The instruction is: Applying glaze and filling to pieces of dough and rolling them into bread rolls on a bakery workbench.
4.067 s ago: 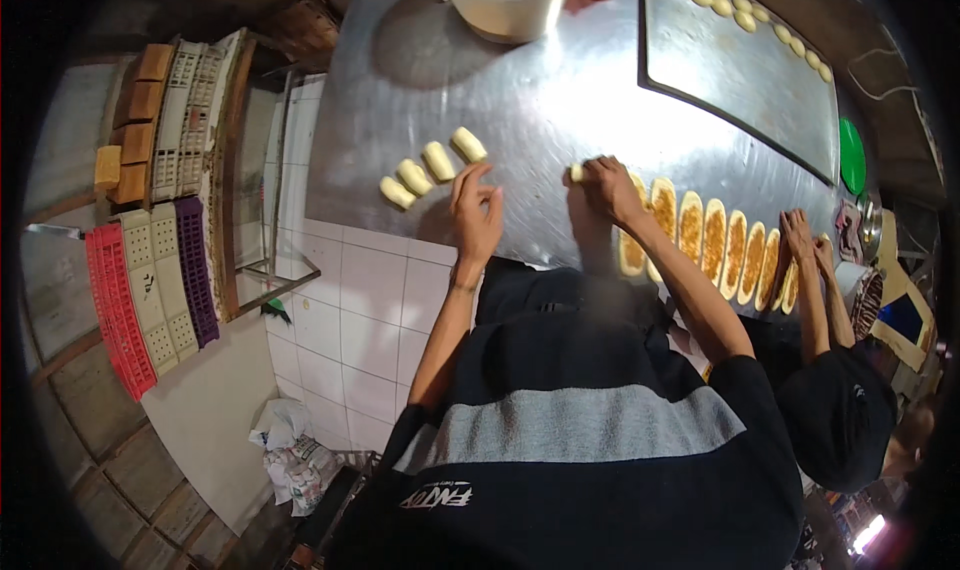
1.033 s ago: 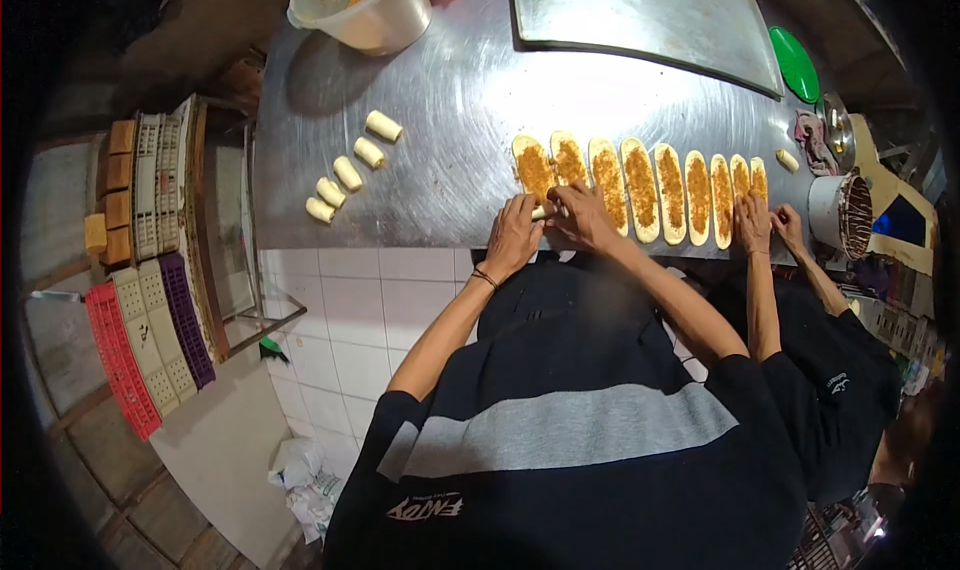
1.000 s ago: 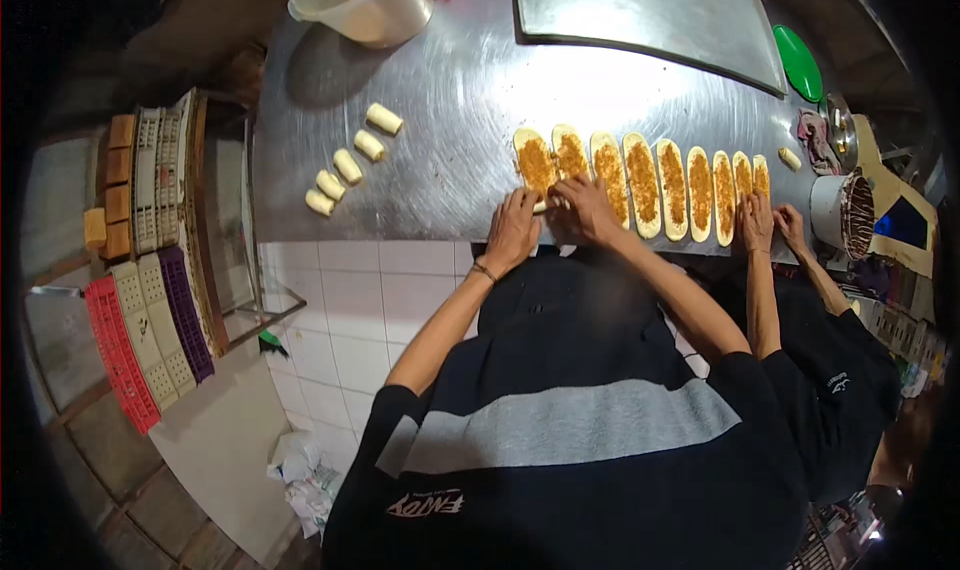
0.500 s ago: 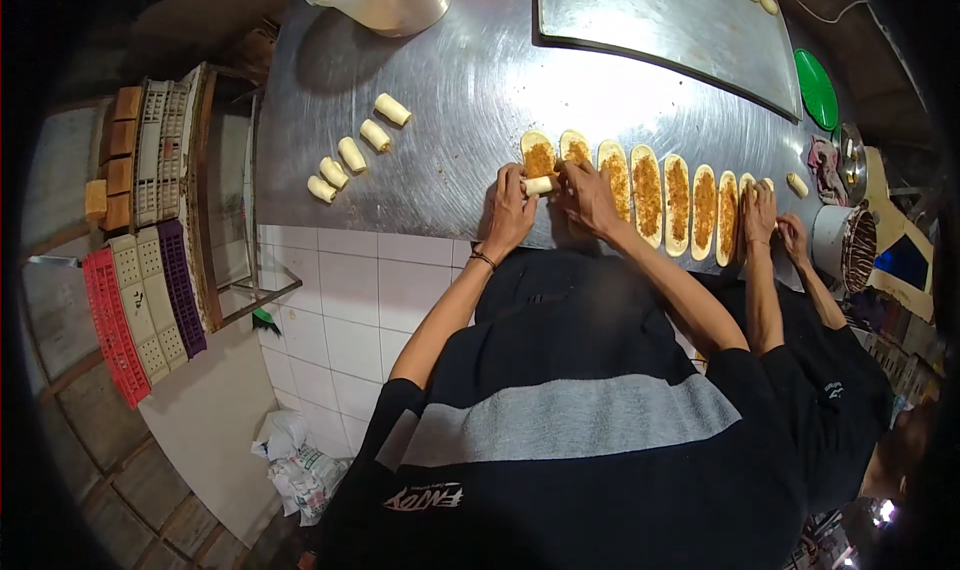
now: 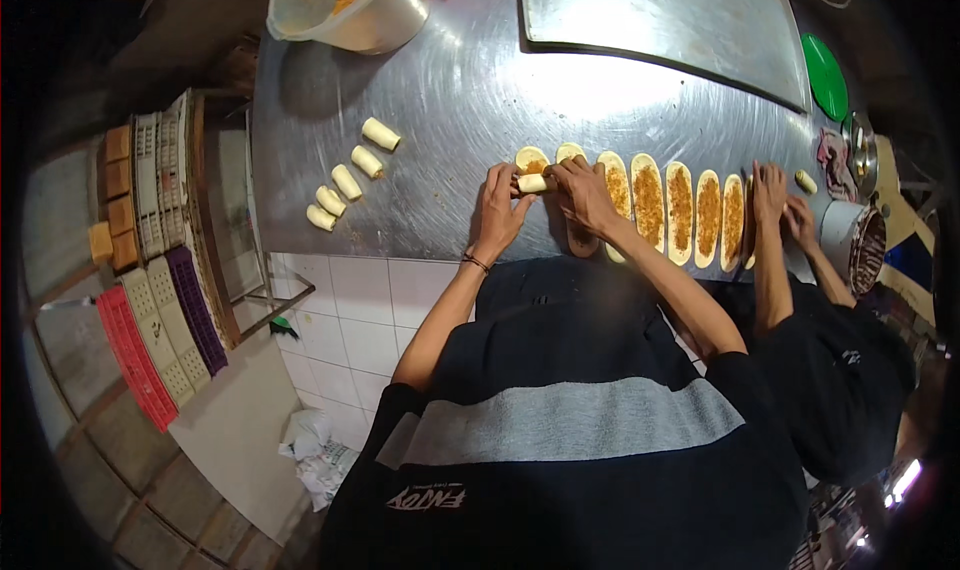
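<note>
Between my two hands lies a partly rolled dough roll (image 5: pixel 533 183), at the near end of a flat dough strip (image 5: pixel 532 156) with orange-brown filling. My left hand (image 5: pixel 499 212) has its fingers closed at the roll's left end. At the other end my right hand (image 5: pixel 585 198) pinches it, covering part of the neighbouring strip. To the right, several long oval dough strips (image 5: pixel 648 205) spread with the same filling lie side by side. Farther left, several finished dough rolls (image 5: pixel 346 181) rest in a slanting row on the metal table (image 5: pixel 440 120).
A co-worker's hands (image 5: pixel 770 195) work at the right end of the strips. Behind stand a translucent tub (image 5: pixel 395 20) of filling and a large metal tray (image 5: pixel 660 30). At the right are a green lid (image 5: pixel 825 78), a cloth (image 5: pixel 836 162) and a round container (image 5: pixel 838 235).
The roll has travelled away from me along its strip, so less filling shows. The co-worker's hands have also moved away from their body. The whole view has shifted slightly.
</note>
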Demonstrator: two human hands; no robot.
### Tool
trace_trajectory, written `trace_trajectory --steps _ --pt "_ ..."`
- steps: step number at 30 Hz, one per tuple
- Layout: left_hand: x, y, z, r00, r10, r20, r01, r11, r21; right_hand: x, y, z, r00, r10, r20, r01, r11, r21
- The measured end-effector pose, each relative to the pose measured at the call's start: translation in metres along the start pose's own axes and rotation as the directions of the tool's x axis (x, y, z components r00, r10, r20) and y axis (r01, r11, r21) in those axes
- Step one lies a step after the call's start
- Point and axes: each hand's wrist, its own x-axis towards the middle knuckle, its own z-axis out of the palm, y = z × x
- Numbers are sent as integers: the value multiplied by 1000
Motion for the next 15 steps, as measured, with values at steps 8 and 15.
trace_trajectory --steps 8,15 --pt "42 2 -6 964 -263 -28 264 963 48 44 33 -10 996 63 65 -67 996 64" --pt "43 -3 -6 981 -193 -21 192 981 -37 56 37 -6 993 -63 96 69 996 -62"
